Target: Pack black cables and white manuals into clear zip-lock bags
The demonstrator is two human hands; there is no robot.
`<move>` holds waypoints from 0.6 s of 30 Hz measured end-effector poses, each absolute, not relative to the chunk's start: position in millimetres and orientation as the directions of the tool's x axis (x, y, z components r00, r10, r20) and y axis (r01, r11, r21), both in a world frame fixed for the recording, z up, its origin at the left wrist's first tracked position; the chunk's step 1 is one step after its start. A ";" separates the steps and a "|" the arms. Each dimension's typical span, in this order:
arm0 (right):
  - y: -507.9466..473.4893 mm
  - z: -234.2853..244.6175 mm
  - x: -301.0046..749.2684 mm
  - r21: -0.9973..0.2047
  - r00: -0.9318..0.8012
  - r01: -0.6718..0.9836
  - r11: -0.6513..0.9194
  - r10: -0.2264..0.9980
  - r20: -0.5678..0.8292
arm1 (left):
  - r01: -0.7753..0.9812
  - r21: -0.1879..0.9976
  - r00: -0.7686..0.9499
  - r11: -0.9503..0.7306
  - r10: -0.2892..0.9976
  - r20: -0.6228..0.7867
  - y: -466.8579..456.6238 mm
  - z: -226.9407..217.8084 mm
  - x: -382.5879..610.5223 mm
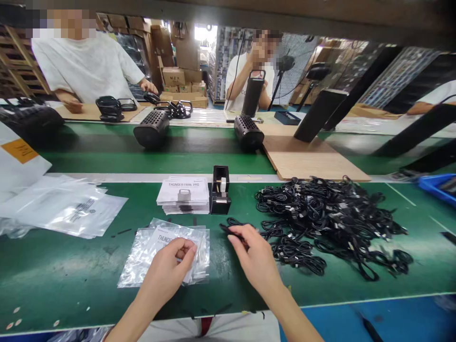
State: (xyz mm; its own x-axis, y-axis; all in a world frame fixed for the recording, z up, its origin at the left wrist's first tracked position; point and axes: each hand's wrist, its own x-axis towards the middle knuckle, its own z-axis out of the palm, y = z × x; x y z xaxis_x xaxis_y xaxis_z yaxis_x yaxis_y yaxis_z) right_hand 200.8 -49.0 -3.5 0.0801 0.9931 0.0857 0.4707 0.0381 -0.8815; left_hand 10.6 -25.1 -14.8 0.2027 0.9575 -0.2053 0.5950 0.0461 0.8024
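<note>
- Bare forearms [142, 304] of the worker, nearest of all, reach over a green bench [71, 266].
- Left hand [171, 261]: fingers curled, thumb tip near the forefinger, above clear plastic bags [130, 266]. Whether it pinches any film, I cannot tell.
- Printed leaflet [162, 236]: just beyond the left knuckles, among those bags, partly covered by the hand.
- Right hand [254, 254]: narrowed, thumb and fingertips holding 1 coiled black cable [231, 222], which juts out beyond them.
- Cable heap [317, 209]: right of the right hand, wide and tangled.
- Tape dispenser [221, 204]: black, ahead of the gap between the hands.
- Leaflet stack [183, 194]: beyond the left hand, just beside the dispenser, top sheet reading "THUNDER TRAIL PRO".
- Bag pile [71, 209]: well left of the left hand.
- 2 black perforated units [153, 128]: farther beyond the hands, well apart.
- Wooden board [313, 156]: beyond the right hand and heap.
- 2 co-workers [85, 66] in white shirts: across from the hands.
</note>
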 end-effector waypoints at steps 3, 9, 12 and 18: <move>-49.1 -5.7 193.4 -0.974 0.037 0.197 -0.113 0.993 -0.108 | 0.588 0.808 0.205 0.039 0.959 -0.196 -26.2 -15.0 10.4; -62.2 -4.1 171.4 -0.883 -0.163 0.470 -0.020 0.981 -0.109 | 0.557 0.831 0.219 0.001 0.965 -0.148 -28.3 -16.8 5.8; -62.0 -1.9 172.5 -0.722 -0.158 0.691 0.020 0.980 -0.124 | 0.549 0.835 0.192 -0.022 0.976 -0.101 -29.4 -15.0 2.8; -57.2 11.6 161.1 -0.718 -0.225 0.685 0.122 0.973 -0.049 | 0.454 0.891 0.190 -0.023 0.979 -0.071 -34.6 -12.1 3.8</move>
